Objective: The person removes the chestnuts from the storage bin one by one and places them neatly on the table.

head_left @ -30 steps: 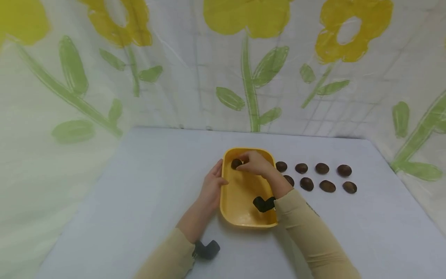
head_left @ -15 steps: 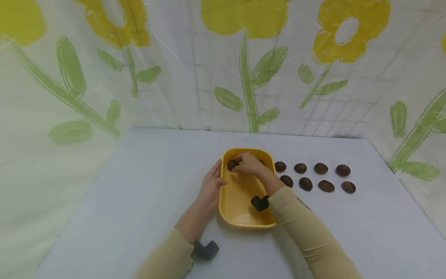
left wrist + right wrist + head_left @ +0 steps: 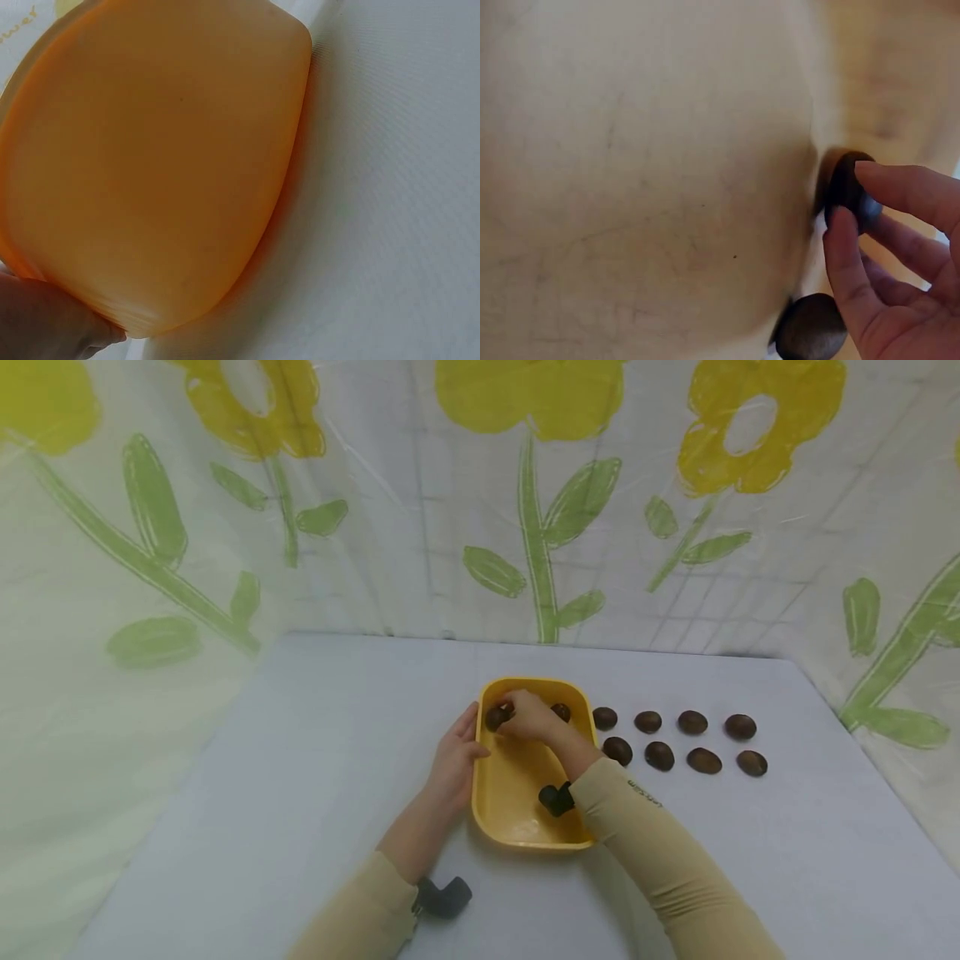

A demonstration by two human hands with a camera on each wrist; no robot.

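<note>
A yellow tray [image 3: 525,845] lies on the table in the head view. My left hand [image 3: 453,762] holds its left side, the thumb over the rim and the fingers along the outer wall. In the left wrist view, the tray's outer wall [image 3: 157,165] fills much of the picture. Inside the tray's far left corner, my right hand [image 3: 528,717] pinches a dark brown, smooth oval stone [image 3: 849,191] between thumb and fingertips, close to the tray's wall. A second dark stone [image 3: 560,712] sits in the tray at the far right, partly covered by the right hand.
Two rows of similar dark stones [image 3: 660,756] lie on the white table [image 3: 337,718] right of the tray. Behind the table hangs a white sheet [image 3: 375,527] with painted yellow flowers. Each wrist carries a black camera mount [image 3: 444,897].
My right hand has shifted a little left with the pinched stone, toward the tray's far left corner. The second stone in the tray has come into view. My left hand stays put.
</note>
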